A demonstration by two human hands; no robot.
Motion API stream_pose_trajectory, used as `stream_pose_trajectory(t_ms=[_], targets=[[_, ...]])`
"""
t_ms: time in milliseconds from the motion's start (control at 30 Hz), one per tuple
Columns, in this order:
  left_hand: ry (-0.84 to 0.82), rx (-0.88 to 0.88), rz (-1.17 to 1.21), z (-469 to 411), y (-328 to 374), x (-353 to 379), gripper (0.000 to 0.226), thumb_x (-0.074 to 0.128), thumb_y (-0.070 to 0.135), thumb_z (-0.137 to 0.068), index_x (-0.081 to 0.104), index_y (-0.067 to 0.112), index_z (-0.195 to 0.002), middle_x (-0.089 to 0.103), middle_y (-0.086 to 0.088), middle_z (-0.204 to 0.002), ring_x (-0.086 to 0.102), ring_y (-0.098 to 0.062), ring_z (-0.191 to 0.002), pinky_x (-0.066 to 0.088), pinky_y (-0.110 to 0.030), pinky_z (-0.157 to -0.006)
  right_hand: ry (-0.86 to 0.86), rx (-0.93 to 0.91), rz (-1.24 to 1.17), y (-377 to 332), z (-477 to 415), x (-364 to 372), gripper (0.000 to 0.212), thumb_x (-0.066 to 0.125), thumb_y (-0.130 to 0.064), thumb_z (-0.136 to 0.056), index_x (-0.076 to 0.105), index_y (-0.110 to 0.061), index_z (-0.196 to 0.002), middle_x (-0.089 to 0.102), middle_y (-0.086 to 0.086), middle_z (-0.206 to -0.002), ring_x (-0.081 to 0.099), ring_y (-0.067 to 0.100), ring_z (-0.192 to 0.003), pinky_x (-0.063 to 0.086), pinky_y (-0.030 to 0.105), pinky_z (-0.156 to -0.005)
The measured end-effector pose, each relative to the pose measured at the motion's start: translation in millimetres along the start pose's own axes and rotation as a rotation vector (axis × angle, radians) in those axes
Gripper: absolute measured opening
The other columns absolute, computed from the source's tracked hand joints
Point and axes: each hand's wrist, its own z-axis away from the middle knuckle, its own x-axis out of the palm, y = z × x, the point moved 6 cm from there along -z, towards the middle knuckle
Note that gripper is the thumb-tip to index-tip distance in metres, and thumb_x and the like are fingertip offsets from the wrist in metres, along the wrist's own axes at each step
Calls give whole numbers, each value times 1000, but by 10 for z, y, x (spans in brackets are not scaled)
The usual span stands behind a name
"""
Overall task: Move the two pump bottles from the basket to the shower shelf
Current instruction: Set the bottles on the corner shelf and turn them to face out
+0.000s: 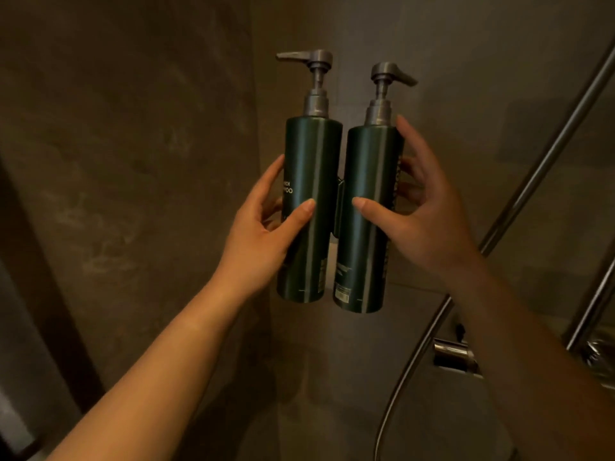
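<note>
Two tall dark green pump bottles with grey pump heads stand upright side by side against the shower wall. My left hand (266,224) grips the left bottle (312,168) around its middle; its pump spout points left. My right hand (422,211) grips the right bottle (369,181), whose spout points right. A dark wall holder (338,207) shows in the gap between the two bottles; most of it is hidden behind them. No basket is in view.
Brown stone-look walls meet in a corner behind the bottles. A chrome shower rail (545,151) slants up at the right. A metal hose (406,371) curves down below, beside a chrome mixer valve (454,356).
</note>
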Motion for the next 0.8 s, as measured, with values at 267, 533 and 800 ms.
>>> stream_pose_trajectory(t_ms=[267, 533, 800], targets=[[39, -20, 85, -259, -379, -115, 63, 66, 34, -73, 37, 52, -125, 51, 22, -124, 54, 1, -113, 52, -16, -82, 24, 12, 49, 241, -214, 223, 85, 77, -18, -74, 29, -42, -141, 42, -29, -125, 42, -22, -109, 38, 1, -80], [97, -26, 114, -410, -616, -93, 58, 66, 25, -77, 39, 56, -118, 56, 29, -112, 57, 11, -102, 49, -9, -72, -1, 24, 91, 452, -382, 303, 89, 78, -27, -71, 26, -54, -138, 35, -51, -120, 42, -15, -115, 45, 11, -84], [128, -19, 67, -477, -722, -45, 64, 68, 32, -71, 38, 55, -123, 56, 45, -106, 54, 13, -106, 48, -9, -77, -24, 36, 127, 636, -374, 302, 90, 76, -28, -71, 24, -52, -140, 37, -19, -141, 40, 3, -126, 45, 46, -96]])
